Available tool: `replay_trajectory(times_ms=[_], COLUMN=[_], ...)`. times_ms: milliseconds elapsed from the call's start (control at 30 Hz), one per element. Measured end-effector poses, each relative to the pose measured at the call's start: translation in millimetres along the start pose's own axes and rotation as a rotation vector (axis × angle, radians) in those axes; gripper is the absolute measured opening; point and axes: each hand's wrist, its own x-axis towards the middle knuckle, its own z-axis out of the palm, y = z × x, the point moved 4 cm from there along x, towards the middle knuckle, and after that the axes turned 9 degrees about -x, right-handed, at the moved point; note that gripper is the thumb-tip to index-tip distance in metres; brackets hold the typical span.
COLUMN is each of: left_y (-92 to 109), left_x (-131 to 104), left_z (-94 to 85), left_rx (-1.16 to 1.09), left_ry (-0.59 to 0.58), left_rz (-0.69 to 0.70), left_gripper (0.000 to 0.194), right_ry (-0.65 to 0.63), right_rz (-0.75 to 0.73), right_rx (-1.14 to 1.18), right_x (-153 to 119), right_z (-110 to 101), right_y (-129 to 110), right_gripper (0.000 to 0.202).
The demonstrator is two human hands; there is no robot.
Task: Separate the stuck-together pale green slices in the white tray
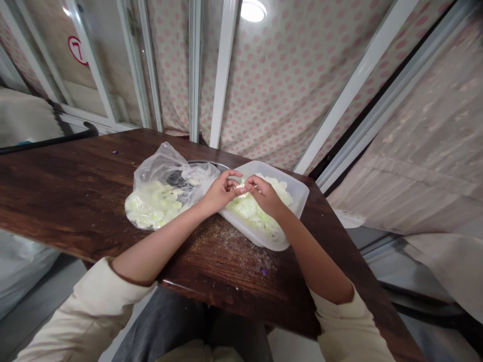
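Observation:
Both of my hands meet over the left part of a translucent white plastic tub. Inside the tub lies a heap of thin, pale green-white petal-like pieces. My left hand has its thumb and fingers closed around a small whitish petal-like piece. From the other side, my right hand pinches at the same piece with thumb and forefinger. The fingers partly hide it, so its exact kind is unclear. Left of the tub sits a clear plastic bag holding similar pale pieces.
A dark round tray shows partly under the bag. Fine glittery specks and a small purple scrap lie on the brown wooden table near its front edge. Framed glass panels with a dotted curtain stand behind it.

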Motion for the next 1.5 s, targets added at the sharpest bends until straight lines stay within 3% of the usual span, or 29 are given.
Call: replay_trajectory(times_ms=[133,400,533,867,1033,1133,1367,1500], left_y=[-1,-9,-9,-6,-7,-6,-3,-5], left_x=[0,4,5,2,3,3,1,2], left_z=[1.1,-0.8,-0.3,1.3,-0.5,-0.8,1.6,1.3], left_rx=[0.020,0.075,0.074,0.013,-0.006,-0.017,-0.079,-0.088], left_ry=[-0.029,0.015,0.019,-0.030,-0.051,-0.040,-0.060,-0.070], left_rz=[0.018,0.033,0.034,0.021,0.040,0.038,0.025,0.029], left_gripper=[0.045,0.035,0.034,0.034,0.035,0.036,0.038,0.039], right_ry=[-0.004,0.088,0.106,0.298,0.077,0.018,-0.111,-0.139], right_rz=[0.042,-0.096,-0.113,0.056,-0.022,0.007,0.066,0.077], right_rx=[0.044,-0.642,-0.744,-0.562,-0.209,-0.041,0.164,0.142], right_x=[0,-1,-1,-1,-1,-2,-2,-2], right_z=[2,-3,-2,-18,-3,0,5,5], right_y=[3,-13,-15,7,0,-1,7,4], right_gripper=[0.017,0.020,0.022,0.018,0.017,0.019,0.020,0.019])
